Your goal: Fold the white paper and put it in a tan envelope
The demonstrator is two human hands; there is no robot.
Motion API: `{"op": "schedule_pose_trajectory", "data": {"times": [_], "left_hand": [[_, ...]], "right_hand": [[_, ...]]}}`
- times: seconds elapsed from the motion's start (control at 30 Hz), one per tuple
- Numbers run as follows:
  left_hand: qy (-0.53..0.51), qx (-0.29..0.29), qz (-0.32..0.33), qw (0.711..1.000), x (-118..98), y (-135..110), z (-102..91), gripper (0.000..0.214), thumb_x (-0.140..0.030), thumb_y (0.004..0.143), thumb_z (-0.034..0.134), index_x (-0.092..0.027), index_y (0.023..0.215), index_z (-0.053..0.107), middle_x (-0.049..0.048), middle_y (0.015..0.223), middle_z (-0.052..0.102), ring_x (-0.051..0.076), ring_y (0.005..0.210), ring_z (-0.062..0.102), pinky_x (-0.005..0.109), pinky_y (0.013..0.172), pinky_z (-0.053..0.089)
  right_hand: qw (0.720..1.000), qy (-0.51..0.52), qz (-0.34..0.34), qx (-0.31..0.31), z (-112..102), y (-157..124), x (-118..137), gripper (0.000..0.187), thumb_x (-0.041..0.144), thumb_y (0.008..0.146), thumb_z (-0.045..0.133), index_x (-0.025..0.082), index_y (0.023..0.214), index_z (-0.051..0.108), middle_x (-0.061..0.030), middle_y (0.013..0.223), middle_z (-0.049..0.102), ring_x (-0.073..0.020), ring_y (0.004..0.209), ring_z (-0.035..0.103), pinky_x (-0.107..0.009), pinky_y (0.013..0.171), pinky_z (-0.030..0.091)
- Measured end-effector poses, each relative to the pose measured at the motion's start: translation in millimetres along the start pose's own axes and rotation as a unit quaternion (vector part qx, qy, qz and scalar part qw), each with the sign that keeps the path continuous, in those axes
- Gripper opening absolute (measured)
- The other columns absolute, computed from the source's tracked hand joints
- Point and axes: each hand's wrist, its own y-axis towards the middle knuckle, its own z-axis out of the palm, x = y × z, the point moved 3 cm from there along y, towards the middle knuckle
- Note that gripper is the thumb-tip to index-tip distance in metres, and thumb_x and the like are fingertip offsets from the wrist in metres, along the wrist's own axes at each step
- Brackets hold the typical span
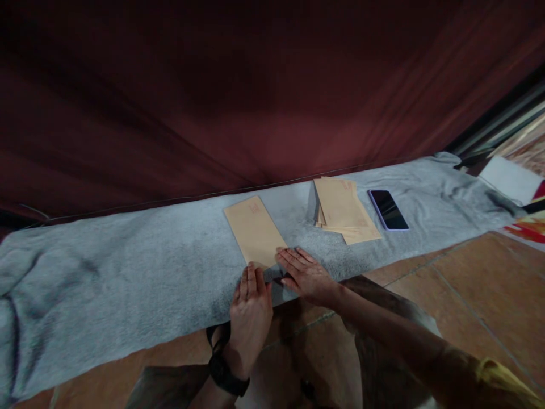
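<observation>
A single brown envelope (254, 230) lies flat on a grey cloth (128, 267) spread on the floor. My left hand (251, 309) rests palm down at the envelope's near end, fingers together and touching its edge. My right hand (304, 274) lies flat beside it, fingertips on the envelope's near right corner. Neither hand grips anything. A black band sits on my left wrist.
A stack of brown envelopes (343, 209) lies to the right on the cloth, with a dark phone (388, 209) beside it. A dark red curtain (238, 96) hangs behind. Tiled floor (477, 284) lies in front and to the right. My knees are below.
</observation>
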Motion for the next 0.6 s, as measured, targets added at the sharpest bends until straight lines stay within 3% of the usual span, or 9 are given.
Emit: {"op": "schedule_pose_trajectory", "data": {"times": [0.2, 0.33, 0.47, 0.6], "left_hand": [[-0.091, -0.011, -0.005, 0.996, 16.1, 6.1, -0.2, 0.041, -0.026, 0.099, 0.043, -0.011, 0.132, 0.062, 0.0198, 0.146, 0.056, 0.035, 0.131, 0.056, 0.05, 0.106, 0.049], [-0.221, -0.032, -0.083, 0.971, 34.1, 17.8, 2.3, 0.044, -0.031, 0.097, 0.048, -0.016, 0.137, 0.056, 0.0171, 0.138, 0.062, 0.03, 0.129, 0.058, 0.047, 0.107, 0.049], [-0.313, -0.021, -0.174, 0.933, 39.8, 31.4, 3.9, 0.053, -0.033, 0.089, 0.06, -0.017, 0.139, 0.053, 0.0153, 0.119, 0.067, 0.026, 0.103, 0.068, 0.042, 0.09, 0.056], [-0.398, -0.005, -0.242, 0.885, 43.3, 45.6, 0.0, 0.071, -0.031, 0.076, 0.074, -0.017, 0.14, 0.049, 0.0059, 0.094, 0.069, 0.02, 0.078, 0.068, 0.03, 0.07, 0.052]], "right_hand": [[1.0, -0.001, -0.005, 0.008, -4.4, 0.1, -0.7, 0.061, 0.034, 0.101, 0.051, 0.014, 0.156, 0.035, -0.0128, 0.16, 0.039, -0.0251, 0.147, 0.038, -0.047, 0.124, 0.028], [1.0, 0.0, -0.006, 0.006, -3.6, 1.4, -0.3, 0.061, 0.033, 0.101, 0.051, 0.013, 0.156, 0.035, -0.013, 0.16, 0.039, -0.0254, 0.147, 0.037, -0.048, 0.124, 0.028], [1.0, 0.003, 0.003, 0.002, -0.3, 4.6, 0.6, 0.06, 0.031, 0.1, 0.052, 0.013, 0.155, 0.037, -0.014, 0.16, 0.038, -0.0272, 0.147, 0.037, -0.052, 0.124, 0.026], [1.0, 0.015, 0.001, 0.002, 1.4, 7.5, 0.9, 0.059, 0.03, 0.099, 0.053, 0.014, 0.154, 0.038, -0.0145, 0.159, 0.04, -0.0277, 0.146, 0.039, -0.053, 0.123, 0.027]]}}
